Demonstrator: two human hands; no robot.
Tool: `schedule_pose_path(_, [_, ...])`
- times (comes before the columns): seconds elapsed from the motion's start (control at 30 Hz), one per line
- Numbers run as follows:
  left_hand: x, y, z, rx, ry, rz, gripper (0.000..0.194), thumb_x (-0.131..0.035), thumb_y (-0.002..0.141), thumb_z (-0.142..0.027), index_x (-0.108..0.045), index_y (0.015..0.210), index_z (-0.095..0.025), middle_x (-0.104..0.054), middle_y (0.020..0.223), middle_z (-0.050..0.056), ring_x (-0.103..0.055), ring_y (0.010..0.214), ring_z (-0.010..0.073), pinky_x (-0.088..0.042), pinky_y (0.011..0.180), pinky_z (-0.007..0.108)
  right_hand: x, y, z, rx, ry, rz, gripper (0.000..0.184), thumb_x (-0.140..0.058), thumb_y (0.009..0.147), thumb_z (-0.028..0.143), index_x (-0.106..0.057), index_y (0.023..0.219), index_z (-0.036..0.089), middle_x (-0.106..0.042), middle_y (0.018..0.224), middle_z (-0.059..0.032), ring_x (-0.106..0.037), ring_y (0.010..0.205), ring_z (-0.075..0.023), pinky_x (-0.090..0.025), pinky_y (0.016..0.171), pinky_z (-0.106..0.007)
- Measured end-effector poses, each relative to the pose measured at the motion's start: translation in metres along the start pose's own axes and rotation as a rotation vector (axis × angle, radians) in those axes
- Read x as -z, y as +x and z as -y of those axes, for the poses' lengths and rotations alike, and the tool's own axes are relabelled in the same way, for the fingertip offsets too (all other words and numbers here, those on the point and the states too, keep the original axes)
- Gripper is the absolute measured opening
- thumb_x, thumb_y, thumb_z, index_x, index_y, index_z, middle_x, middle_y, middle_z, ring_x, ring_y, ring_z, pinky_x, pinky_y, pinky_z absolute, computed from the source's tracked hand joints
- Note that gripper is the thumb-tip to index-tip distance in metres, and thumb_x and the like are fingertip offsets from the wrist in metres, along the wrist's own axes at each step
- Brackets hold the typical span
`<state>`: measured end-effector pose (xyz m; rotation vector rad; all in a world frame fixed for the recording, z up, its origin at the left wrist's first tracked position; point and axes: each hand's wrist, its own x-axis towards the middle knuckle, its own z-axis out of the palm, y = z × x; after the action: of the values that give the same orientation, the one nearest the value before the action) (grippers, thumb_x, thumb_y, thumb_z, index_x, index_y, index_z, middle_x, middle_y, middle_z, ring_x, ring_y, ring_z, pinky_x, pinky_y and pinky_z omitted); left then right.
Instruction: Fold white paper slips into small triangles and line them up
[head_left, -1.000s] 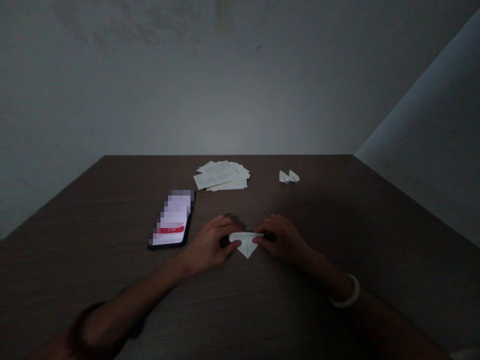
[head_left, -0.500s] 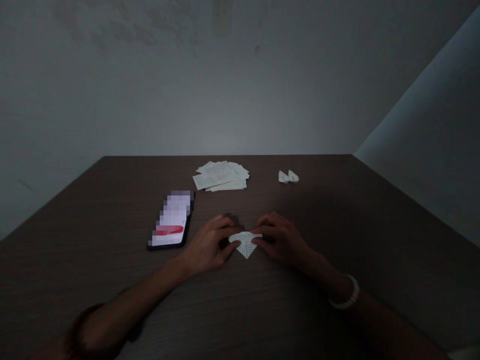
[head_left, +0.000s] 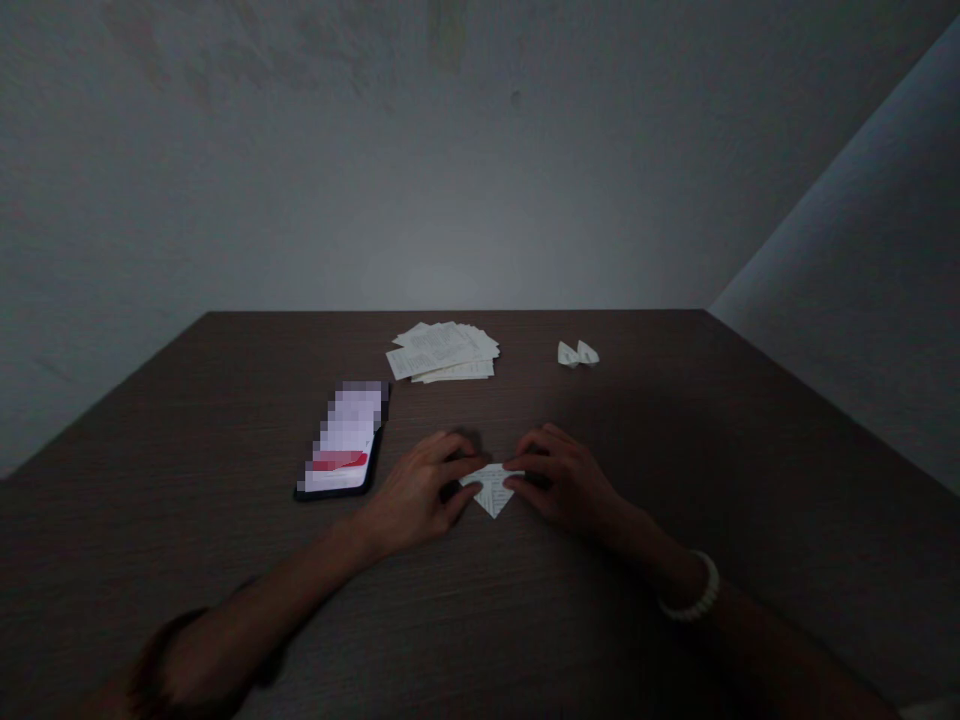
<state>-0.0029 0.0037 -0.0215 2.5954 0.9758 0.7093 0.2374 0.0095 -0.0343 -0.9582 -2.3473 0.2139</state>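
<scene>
I'm at a dark wood-grained counter (head_left: 465, 620) in a dim room, the wall (head_left: 480, 180) blotched. I count one phone (head_left: 346, 432), one heap of printed papers (head_left: 444, 350) (too overlapped to number), one two-peaked white shape (head_left: 567, 356), and one folded paper triangle (head_left: 493, 492) before me, corners pinched by my left fingers (head_left: 459, 467) and right fingers (head_left: 531, 462).

The folded paper (head_left: 494, 492) is partly covered by fingers (head_left: 460, 467) at nine and three o'clock; its print is too small to be read. Toward eight o'clock, the phone screen (head_left: 345, 430) is blurred by pixelation. Both forearms (head_left: 296, 585) are cut off at the bottom edge.
</scene>
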Motion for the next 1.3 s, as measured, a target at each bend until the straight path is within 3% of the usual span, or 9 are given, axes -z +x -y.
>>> schedule_pose_path(0.6, [0.0001,0.0010,0.0009,0.125,0.075,0.003,0.021,-0.061,0.085,-0.031,-0.064,0.100,-0.017,-0.056,0.096,0.007,-0.052,0.094,0.0249,-0.043,0.084,0.042,0.0029,0.0025,0.0040,-0.112,-0.010,0.058,0.015,-0.070,0.081,0.029,-0.068,0.093,0.020,-0.063,0.095,-0.0056,-0.053,0.088,-0.0202,-0.045,0.079,-0.036])
schedule_pose_path(0.8, [0.0016,0.0015,0.0006,0.122,0.068,-0.002,0.020,-0.060,0.086,-0.032,-0.065,0.097,-0.017,-0.057,0.095,0.007,-0.052,0.093,0.0243,-0.044,0.085,0.041,0.0044,0.0016,0.0033,-0.054,-0.050,0.028,0.014,-0.069,0.082,0.030,-0.070,0.093,0.022,-0.062,0.093,-0.0054,-0.051,0.085,-0.0195,-0.044,0.075,-0.033])
schedule_pose_path(1.07, [0.0027,0.0040,-0.0020,0.065,0.030,0.078,0.027,-0.054,0.089,-0.025,-0.061,0.115,-0.020,-0.054,0.107,0.008,-0.050,0.101,0.0246,-0.041,0.089,0.043,0.0022,0.0016,0.0021,-0.044,0.028,-0.022,0.013,-0.071,0.081,0.027,-0.066,0.090,0.019,-0.063,0.090,-0.0048,-0.052,0.084,-0.0193,-0.043,0.076,-0.033])
schedule_pose_path(1.3, [0.0003,0.0012,0.0022,0.046,-0.022,0.015,0.021,-0.057,0.088,-0.024,-0.062,0.108,-0.020,-0.052,0.109,0.008,-0.049,0.102,0.0237,-0.041,0.089,0.040,0.0030,0.0024,0.0041,-0.056,0.043,-0.004,0.014,-0.072,0.080,0.026,-0.062,0.085,0.018,-0.063,0.083,-0.0030,-0.051,0.080,-0.0178,-0.040,0.075,-0.031])
